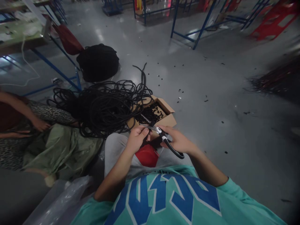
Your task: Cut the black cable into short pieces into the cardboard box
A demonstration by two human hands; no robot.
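My right hand is closed around the handles of a pair of scissors with black and white grips. Their blades are parted and point left, toward the fingers of my left hand. That left hand is pinched on what looks like a black cord, mostly hidden by the fingers. Just beyond both hands stands an open cardboard box holding many short black pieces. A large tangled heap of black cord lies to its left, with some strands over the box edge.
A red object sits between my knees. At left, another person's hand rests near green cloth. Behind the heap stands a full black bag. Small black scraps dot the grey floor; blue-framed tables and red stools stand farther back.
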